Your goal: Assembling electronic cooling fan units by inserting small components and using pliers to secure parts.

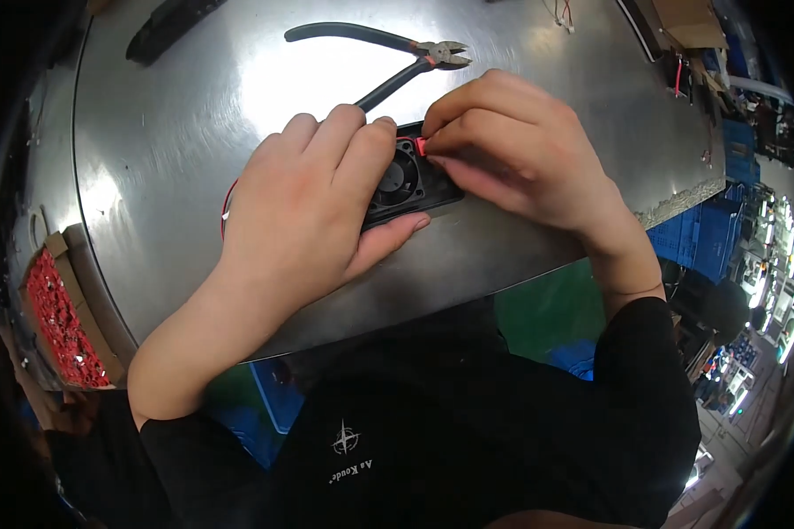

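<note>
A black plastic housing [441, 187] with a small black cooling fan [399, 179] set in it lies at the middle of the metal table. My left hand [313, 181] grips the housing from the left, thumb along its near side and fingers over its far side, covering its left part. At the housing's upper right, my right hand [516, 145] pinches a small red piece [421, 146] between thumb and fingertips; its exact kind is mostly hidden. A red wire loops out left of my left hand. Just beyond the hands lie diagonal cutters [441, 55] with black handles, jaws apart.
The metal table [176, 132] has a dark elongated part [169, 26] at the far left and loose red and white wires [563, 13] at the far edge. A cardboard box of small red pieces [62, 322] stands at the left. Blue crates [701, 234] are beyond the right edge.
</note>
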Action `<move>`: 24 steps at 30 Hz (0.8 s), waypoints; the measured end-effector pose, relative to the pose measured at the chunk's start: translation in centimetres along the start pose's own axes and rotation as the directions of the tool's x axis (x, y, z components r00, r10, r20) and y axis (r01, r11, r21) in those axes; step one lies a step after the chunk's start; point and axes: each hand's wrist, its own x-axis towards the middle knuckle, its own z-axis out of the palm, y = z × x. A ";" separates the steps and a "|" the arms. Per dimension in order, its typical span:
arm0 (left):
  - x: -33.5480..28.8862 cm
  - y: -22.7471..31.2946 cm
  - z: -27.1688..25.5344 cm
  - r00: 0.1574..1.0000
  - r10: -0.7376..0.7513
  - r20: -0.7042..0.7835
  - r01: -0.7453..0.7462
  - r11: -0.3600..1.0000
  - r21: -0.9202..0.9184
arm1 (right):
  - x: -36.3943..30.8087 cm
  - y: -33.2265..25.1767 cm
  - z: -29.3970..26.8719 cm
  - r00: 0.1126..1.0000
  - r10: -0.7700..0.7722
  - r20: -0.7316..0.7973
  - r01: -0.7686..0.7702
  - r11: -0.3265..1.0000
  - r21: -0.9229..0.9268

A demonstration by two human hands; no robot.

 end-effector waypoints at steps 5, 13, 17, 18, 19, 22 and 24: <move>-0.2 0.0 0.0 1.000 0.003 -0.014 -0.003 1.000 -0.020 | -0.1 -0.8 0.6 0.998 -0.036 -0.054 0.028 0.990 -0.138; -0.1 -0.1 -0.1 0.996 -0.016 0.083 0.018 1.000 -0.018 | 0.0 -2.3 -0.4 0.999 0.047 0.002 -0.045 0.971 -0.236; -0.1 -0.1 -0.2 0.997 -0.019 0.074 0.021 1.000 -0.023 | -1.3 -2.6 0.0 0.955 0.290 0.055 -0.287 0.956 -0.054; -0.1 -0.1 -0.2 0.997 -0.019 0.073 0.020 1.000 -0.017 | -1.4 -2.8 -0.1 0.955 0.292 0.059 -0.289 0.956 -0.052; -0.2 -0.1 -0.1 0.997 -0.019 0.070 0.020 1.000 -0.011 | -1.5 -3.3 -0.3 0.930 0.351 0.115 -0.345 0.936 -0.068; -0.3 -0.1 -0.4 0.995 -0.029 0.092 0.029 1.000 0.007 | -1.6 -3.8 -0.6 0.909 0.386 0.159 -0.371 0.921 -0.116; -0.3 -0.2 -0.1 0.999 -0.013 0.041 0.013 1.000 -0.003 | -1.3 -3.4 -1.0 0.925 0.351 0.146 -0.332 0.933 -0.137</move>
